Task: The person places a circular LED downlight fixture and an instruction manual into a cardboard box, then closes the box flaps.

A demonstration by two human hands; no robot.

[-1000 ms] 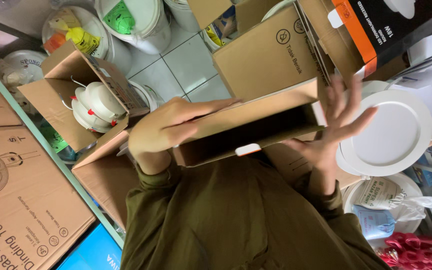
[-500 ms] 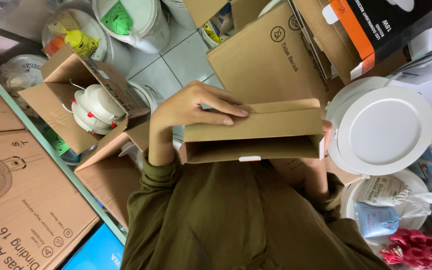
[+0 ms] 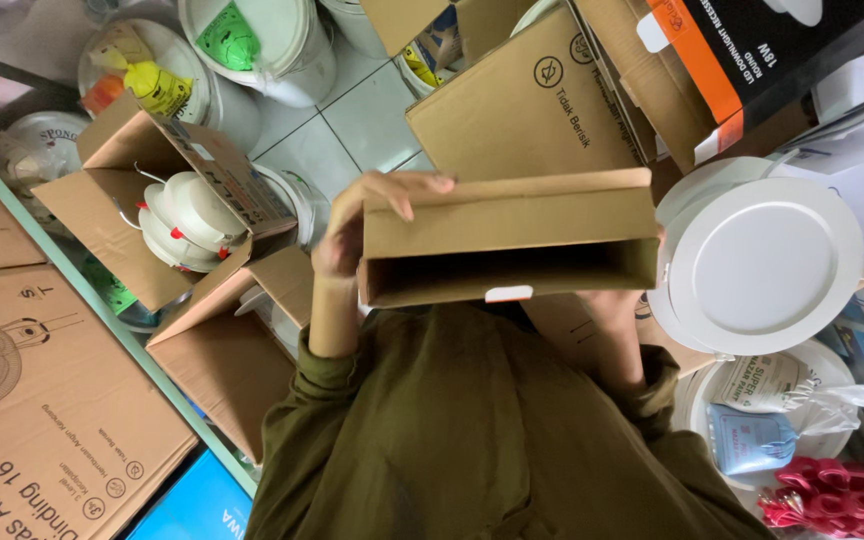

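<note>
I hold a flat, open brown cardboard box (image 3: 512,235) level in front of my chest, its dark open side facing me. My left hand (image 3: 352,225) grips the box's left end, fingers curled over the top edge. My right hand (image 3: 607,315) supports the box from beneath at its right end and is mostly hidden by it. A white round downlight (image 3: 757,265) lies just to the right of the box, close to my right hand.
An open carton (image 3: 102,200) with white lamp fittings (image 3: 187,220) sits at the left, above another brown carton (image 3: 222,360). A large fan carton (image 3: 42,410) fills the lower left. White buckets (image 3: 262,40), flat cartons (image 3: 522,110), and bagged items (image 3: 752,435) crowd the tiled floor.
The box has swung from tilted to level. My right hand went from spread fingers behind the box to underneath it. My left hand shifted to grip the top left edge.
</note>
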